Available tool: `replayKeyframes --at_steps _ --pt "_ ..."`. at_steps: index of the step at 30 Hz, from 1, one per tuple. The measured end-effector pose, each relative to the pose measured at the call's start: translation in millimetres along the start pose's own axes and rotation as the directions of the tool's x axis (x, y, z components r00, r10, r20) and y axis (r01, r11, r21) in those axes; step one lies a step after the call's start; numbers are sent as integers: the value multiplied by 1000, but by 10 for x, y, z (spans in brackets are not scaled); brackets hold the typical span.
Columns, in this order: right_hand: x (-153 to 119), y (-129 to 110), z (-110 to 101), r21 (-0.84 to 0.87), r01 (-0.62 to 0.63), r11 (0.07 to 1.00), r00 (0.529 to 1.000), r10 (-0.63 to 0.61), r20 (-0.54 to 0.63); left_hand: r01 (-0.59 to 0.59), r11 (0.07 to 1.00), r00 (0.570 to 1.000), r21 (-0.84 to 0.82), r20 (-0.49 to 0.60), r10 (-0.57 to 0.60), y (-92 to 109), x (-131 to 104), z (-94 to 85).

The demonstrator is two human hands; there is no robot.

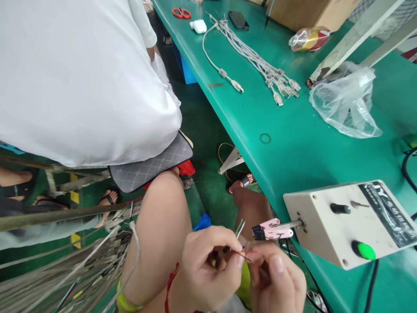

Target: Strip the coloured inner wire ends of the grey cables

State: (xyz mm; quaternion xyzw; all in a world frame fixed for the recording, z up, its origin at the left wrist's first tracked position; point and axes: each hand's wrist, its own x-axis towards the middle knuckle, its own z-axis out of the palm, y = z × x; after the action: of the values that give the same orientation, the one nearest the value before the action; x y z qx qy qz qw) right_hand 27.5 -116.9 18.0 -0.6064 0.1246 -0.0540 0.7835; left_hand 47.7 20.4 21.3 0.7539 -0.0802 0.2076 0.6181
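Note:
Over my lap, my left hand is closed in a pinch around thin cable wires; green and white ones stick up, and red and dark ones point right. Close against it, my right hand has its fingers bent together at the tip of the red wire. Its exact grip on the wire is partly hidden. Just above the right hand is a pink and black clip on the metal shaft of a beige machine box with a black knob and a green button.
On the green table lie a bundle of grey USB cables, red-handled scissors, a phone, a plastic bottle and a clear bag. A person in a white shirt sits at left. Many cables hang lower left.

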Motion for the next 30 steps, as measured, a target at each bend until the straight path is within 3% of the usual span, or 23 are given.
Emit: replayKeyframes --at_steps 6,13,16,21,30 --pt "284 -23 23 224 -180 958 981 190 -23 32 999 999 40 24 -33 -34 73 15" --pt "132 -14 23 455 -246 856 961 278 -4 32 992 998 119 44 -37 -25 110 16" --pt "144 26 -3 437 -268 859 960 274 51 39 995 998 97 53 -44 -40 96 25" --pt "185 53 18 421 -194 886 973 230 -36 64 995 995 72 75 -69 -64 97 54" --pt "190 64 12 405 -190 894 974 225 -40 93 995 989 25 112 -96 -106 66 79"
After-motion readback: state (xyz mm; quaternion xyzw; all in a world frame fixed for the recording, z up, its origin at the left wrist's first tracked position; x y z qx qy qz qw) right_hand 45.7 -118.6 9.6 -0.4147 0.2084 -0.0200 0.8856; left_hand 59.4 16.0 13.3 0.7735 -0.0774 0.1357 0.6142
